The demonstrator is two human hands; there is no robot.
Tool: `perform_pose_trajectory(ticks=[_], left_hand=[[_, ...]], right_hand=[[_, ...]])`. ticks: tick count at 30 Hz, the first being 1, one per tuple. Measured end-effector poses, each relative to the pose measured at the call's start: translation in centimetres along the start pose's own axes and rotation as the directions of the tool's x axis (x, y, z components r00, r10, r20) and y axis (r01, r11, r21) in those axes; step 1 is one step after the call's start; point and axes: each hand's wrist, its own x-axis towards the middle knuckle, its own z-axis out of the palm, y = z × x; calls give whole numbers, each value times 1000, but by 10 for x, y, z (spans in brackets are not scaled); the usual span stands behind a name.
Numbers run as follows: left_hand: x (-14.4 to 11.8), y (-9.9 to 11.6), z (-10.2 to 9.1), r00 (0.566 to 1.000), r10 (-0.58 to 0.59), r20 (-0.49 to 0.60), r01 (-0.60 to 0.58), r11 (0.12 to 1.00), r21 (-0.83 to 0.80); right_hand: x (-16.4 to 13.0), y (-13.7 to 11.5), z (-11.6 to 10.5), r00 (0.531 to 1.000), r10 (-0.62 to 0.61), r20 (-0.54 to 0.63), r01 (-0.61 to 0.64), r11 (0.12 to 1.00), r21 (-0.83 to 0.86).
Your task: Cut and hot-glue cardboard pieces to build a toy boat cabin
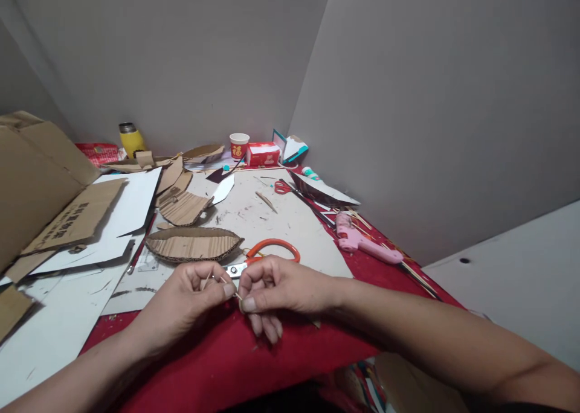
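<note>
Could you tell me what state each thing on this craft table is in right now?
left hand: pinching a thin stick.
right hand: pinching the same stick.
orange scissors: lying flat on the board, blades shut.
pink glue gun: lying on its side.
paper cup: upright.
yellow bottle: upright, capped.

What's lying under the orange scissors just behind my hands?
The orange scissors rest on a pale sheet of board, beside a leaf-shaped cardboard piece. Your left hand and right hand cover the blade tips.
</note>
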Motion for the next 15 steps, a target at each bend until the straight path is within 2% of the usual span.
perform_pose_trajectory(ticks=[4, 7, 11, 15], left_hand=[[-2, -1, -1, 997, 44, 61, -44, 999, -2], [-3, 0, -2, 994, 35, 105, -35, 999, -5], [-4, 2, -5, 995, -4, 102, -9, 992, 127], [-3, 2, -6, 990, -31, 137, 5, 983, 186]], right_hand=[[0, 0, 1, 1000, 16, 1, -16, 999, -31], [-2, -1, 2, 1000, 16, -16, -17, 997, -69], [-4, -4, 5, 999, 29, -31, -33, 992, -123], [-7, -6, 6, 998, 54, -24, -58, 981, -183]])
